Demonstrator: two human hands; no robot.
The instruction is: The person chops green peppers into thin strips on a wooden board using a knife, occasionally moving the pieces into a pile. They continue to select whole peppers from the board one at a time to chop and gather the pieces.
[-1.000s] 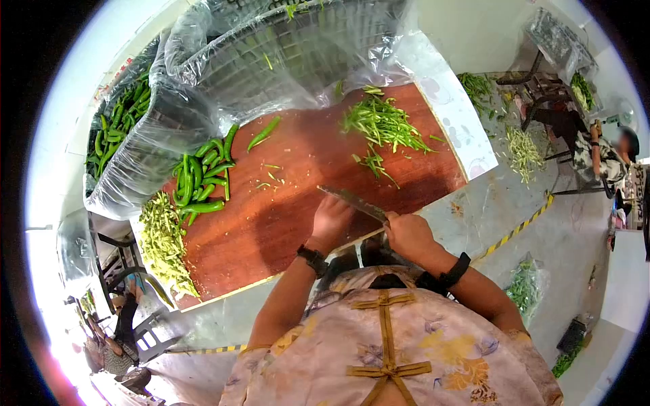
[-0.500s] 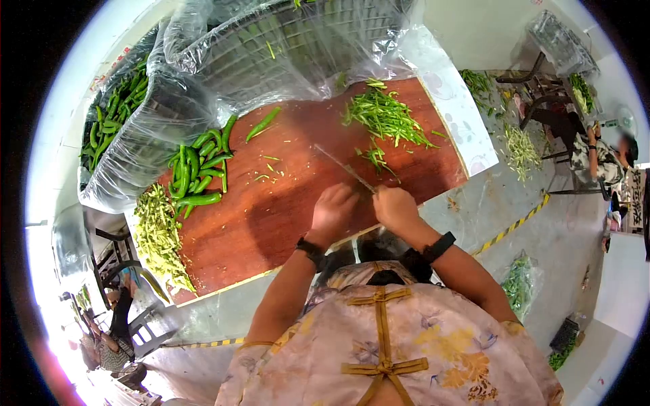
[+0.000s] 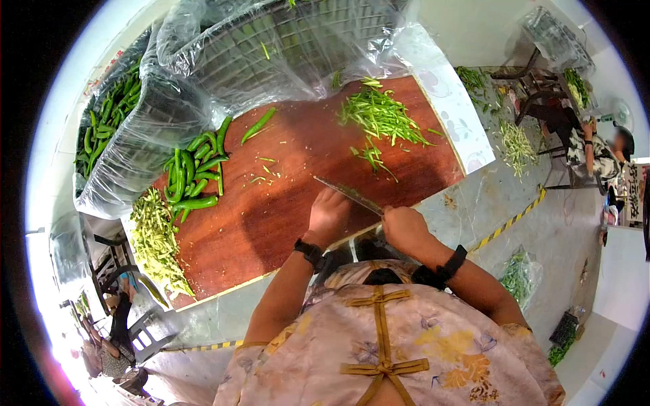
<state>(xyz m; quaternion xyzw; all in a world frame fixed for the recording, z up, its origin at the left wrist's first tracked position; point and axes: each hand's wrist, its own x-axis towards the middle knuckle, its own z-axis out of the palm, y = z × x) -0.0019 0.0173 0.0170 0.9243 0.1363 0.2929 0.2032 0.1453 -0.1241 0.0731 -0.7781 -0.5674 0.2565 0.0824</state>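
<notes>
My right hand is closed round the handle of a knife, whose thin blade points up and to the left over the brown board. My left hand is beside the blade, near the board's front edge; its fingers are blurred, and anything under them is hidden. Whole green peppers lie in a heap at the left of the board, with one pepper apart. Sliced green pieces form a pile at the upper right. Paler cut pieces are heaped at the left edge.
Behind the board stands a plastic-lined basket, and more peppers fill a lined container at the left. A bag of greens rests on the floor. One person sits at far right, another at lower left.
The knife has shifted down slightly and its blade lies closer to my left hand. My right hand has moved a little down and to the right.
</notes>
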